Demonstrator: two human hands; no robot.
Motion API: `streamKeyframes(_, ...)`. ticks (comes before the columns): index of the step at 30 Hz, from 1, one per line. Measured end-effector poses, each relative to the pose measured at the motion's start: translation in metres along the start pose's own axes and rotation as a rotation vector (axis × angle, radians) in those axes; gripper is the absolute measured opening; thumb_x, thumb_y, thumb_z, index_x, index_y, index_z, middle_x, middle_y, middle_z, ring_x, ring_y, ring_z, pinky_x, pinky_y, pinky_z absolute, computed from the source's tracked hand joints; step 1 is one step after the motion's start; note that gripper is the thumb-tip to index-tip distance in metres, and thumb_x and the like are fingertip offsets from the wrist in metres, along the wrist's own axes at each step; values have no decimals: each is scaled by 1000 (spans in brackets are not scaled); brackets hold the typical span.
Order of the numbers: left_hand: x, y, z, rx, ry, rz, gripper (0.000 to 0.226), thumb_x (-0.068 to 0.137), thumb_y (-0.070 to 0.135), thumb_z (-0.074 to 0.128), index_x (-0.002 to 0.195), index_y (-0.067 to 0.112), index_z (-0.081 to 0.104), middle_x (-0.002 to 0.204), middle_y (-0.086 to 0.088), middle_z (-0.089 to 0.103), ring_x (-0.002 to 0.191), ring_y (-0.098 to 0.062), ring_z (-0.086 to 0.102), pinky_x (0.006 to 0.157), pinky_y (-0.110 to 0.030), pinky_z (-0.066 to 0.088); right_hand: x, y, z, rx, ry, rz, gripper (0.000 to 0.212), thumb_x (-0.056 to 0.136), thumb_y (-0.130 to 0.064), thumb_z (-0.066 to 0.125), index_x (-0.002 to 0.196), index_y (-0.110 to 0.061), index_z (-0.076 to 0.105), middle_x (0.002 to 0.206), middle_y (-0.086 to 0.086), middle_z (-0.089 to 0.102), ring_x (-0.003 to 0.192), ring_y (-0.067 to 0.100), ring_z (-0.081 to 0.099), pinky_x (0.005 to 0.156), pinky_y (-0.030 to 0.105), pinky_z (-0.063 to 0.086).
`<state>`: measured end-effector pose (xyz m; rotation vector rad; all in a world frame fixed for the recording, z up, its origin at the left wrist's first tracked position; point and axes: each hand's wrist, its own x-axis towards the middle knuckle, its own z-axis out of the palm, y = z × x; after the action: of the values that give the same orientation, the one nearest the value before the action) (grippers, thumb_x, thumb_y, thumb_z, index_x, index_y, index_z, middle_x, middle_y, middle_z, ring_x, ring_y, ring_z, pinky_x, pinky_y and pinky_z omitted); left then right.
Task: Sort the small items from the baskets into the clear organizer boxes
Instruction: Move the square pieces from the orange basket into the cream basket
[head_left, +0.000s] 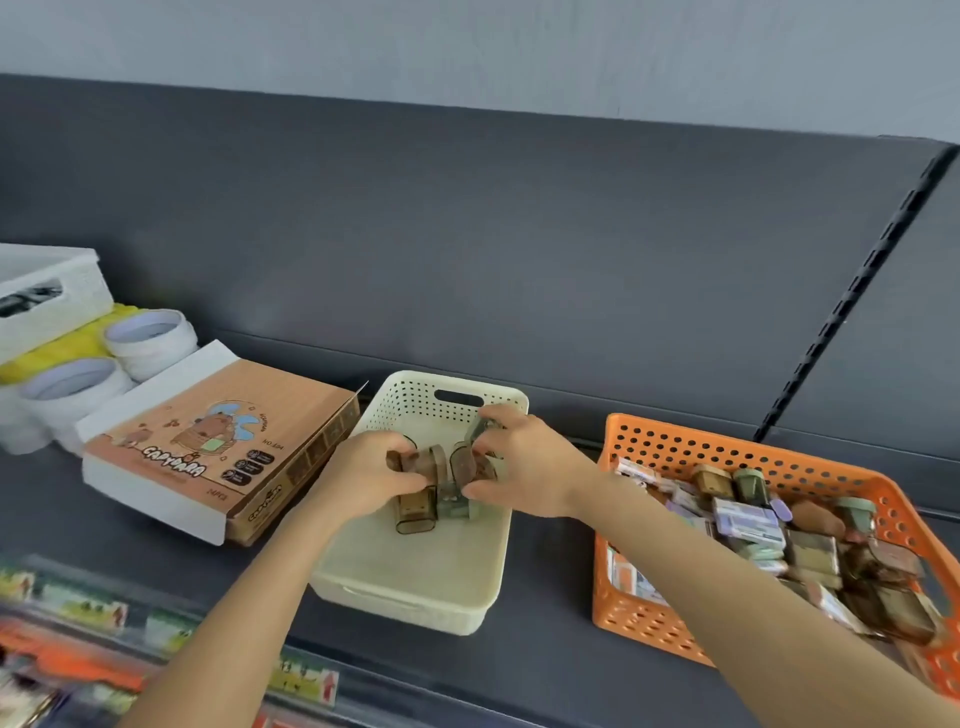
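A cream perforated basket (415, 582) stands on the dark shelf in the middle, with both hands inside it. My left hand (363, 475) grips small brown translucent cases (423, 462). My right hand (524, 462) closes on a brown case and a green case (477, 428) at the far end. Another brown case (413, 512) and a green one (454, 506) lie on the basket floor between my hands. To the right, an orange perforated basket (675, 441) is filled with several small cases and packets (769, 525).
An orange Capybara cardboard box (208, 447) lies left of the cream basket. Behind it stand white round tubs (150, 338), a yellow bag and a white woven basket (52, 296). A dark back panel rises behind the shelf. Blurred goods sit on the lower shelf front.
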<state>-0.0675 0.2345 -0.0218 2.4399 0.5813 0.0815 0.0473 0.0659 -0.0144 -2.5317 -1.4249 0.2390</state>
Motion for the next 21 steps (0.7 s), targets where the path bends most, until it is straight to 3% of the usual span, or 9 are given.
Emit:
streamKeyframes(3, -3, -5, -4, -50, 1, 3, 53, 82, 24, 71, 132, 24, 53, 137, 7, 51, 125, -12, 46, 93, -23, 34, 11, -4, 6, -95, -68, 16, 45, 82, -51, 60, 113, -18, 63, 138, 3, 40, 117, 30, 48, 94, 41, 45)
streamKeyframes(8, -10, -2, -7, -107, 66, 49, 60, 80, 29, 72, 135, 29, 48, 141, 11, 46, 128, -10, 41, 94, -24, 33, 18, -7, 7, -142, -84, 7, 38, 83, -47, 55, 109, -21, 62, 111, -1, 47, 105, 25, 49, 90, 43, 39)
streamKeyframes(10, -12, 1, -7, -115, 87, 83, 60, 80, 33, 72, 134, 32, 47, 139, 13, 46, 125, -7, 41, 93, -23, 34, 13, -7, 4, -126, -81, -1, 40, 85, -45, 55, 118, -25, 58, 119, -1, 49, 112, 26, 47, 92, 44, 37)
streamKeyframes(13, -15, 12, -5, -129, 124, 154, 58, 80, 35, 72, 132, 34, 48, 135, 18, 47, 117, 1, 41, 94, -21, 35, -4, -4, -10, -29, 3, -3, 52, 88, -40, 58, 137, -24, 47, 144, 6, 41, 131, 26, 38, 106, 46, 34)
streamKeyframes(18, -19, 43, 8, -172, 101, 257, 55, 75, 43, 72, 126, 39, 52, 130, 23, 49, 120, 2, 43, 103, -30, 39, -53, 15, -28, 59, 124, 45, 57, 92, -36, 57, 144, -23, 38, 153, -2, 31, 140, 17, 28, 109, 23, 27)
streamKeyframes(21, -20, 70, 21, -174, 48, 333, 53, 74, 44, 72, 123, 40, 54, 128, 24, 49, 120, 3, 44, 104, -31, 40, -84, 34, -27, 59, 152, 156, 59, 91, -40, 57, 145, -25, 37, 155, -2, 27, 141, 17, 29, 110, 30, 30)
